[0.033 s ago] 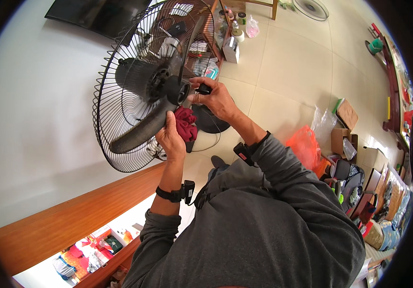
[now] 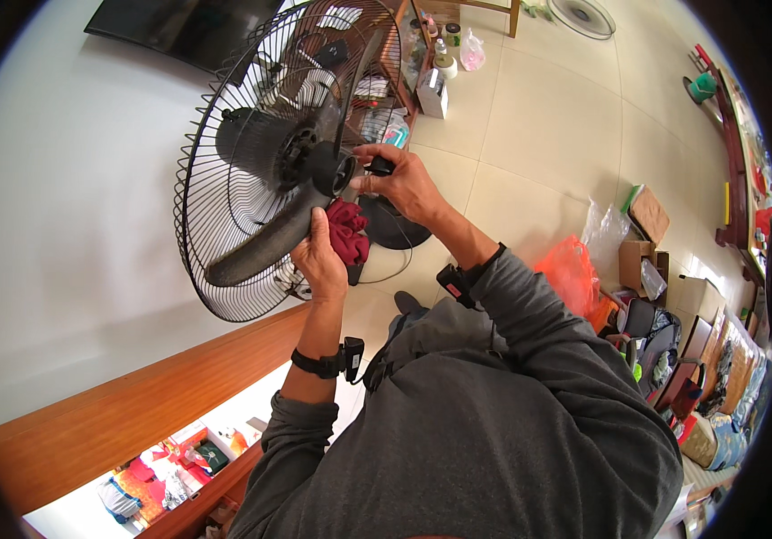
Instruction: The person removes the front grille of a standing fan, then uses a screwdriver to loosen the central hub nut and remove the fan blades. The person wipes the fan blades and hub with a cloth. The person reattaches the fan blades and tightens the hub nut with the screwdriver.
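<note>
A black standing fan with its wire grille (image 2: 213,225) fills the upper left, the front of its blades uncovered. My left hand (image 2: 318,256) grips the lower fan blade (image 2: 260,242) with the thumb on its face. Beside the hub (image 2: 323,169), my right hand (image 2: 401,187) pinches a small black part (image 2: 379,166), with fingertips close to or touching the hub's rim. A dark red cloth (image 2: 347,235) is bunched behind my left hand, near the round black fan base (image 2: 393,226).
A screen (image 2: 170,31) hangs on the white wall. A cluttered wooden cabinet (image 2: 410,67) stands behind the fan. Orange bags (image 2: 567,274), cardboard boxes (image 2: 637,265) and piled chairs are on the right. A wooden railing (image 2: 125,400) runs along the lower left, above a lower level.
</note>
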### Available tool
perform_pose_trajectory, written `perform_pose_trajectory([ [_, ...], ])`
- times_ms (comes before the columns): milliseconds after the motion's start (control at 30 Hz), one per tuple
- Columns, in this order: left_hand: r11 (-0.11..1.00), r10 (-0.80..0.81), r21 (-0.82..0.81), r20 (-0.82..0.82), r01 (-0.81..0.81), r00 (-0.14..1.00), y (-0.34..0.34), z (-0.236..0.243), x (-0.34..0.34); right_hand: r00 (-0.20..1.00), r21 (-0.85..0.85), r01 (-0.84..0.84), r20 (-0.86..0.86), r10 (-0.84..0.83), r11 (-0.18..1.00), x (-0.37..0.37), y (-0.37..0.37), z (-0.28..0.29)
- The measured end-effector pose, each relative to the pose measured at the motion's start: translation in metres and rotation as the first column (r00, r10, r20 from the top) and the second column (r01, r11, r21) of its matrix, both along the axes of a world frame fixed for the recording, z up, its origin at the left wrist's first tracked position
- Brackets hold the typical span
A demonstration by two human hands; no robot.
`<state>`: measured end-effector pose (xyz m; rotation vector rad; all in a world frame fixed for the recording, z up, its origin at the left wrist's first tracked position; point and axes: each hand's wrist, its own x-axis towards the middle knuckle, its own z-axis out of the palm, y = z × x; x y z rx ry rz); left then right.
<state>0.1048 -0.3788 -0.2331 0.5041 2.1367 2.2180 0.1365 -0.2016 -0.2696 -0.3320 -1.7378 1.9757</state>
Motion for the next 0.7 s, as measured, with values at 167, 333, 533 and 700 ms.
perform_pose_trajectory([
  [167,1.000,-0.004,0.014,0.003,0.004,1.000,0.000,-0.002,-0.001,0.993,-0.011,-0.117,0.032,0.117,0.993,-0.008,0.008,-0.002],
  [333,1.000,-0.006,0.007,0.003,0.006,1.000,-0.002,-0.005,-0.003,0.983,-0.008,-0.176,0.056,0.176,0.984,-0.012,0.013,-0.003],
  [533,1.000,0.009,0.021,-0.014,-0.009,1.000,-0.001,-0.003,-0.001,0.976,-0.056,-0.202,0.066,0.206,0.978,-0.021,0.014,-0.008],
  [700,0.999,0.049,0.000,-0.034,-0.049,0.998,0.001,-0.003,0.000,0.988,0.073,-0.141,0.076,0.136,0.987,-0.022,0.013,-0.006],
])
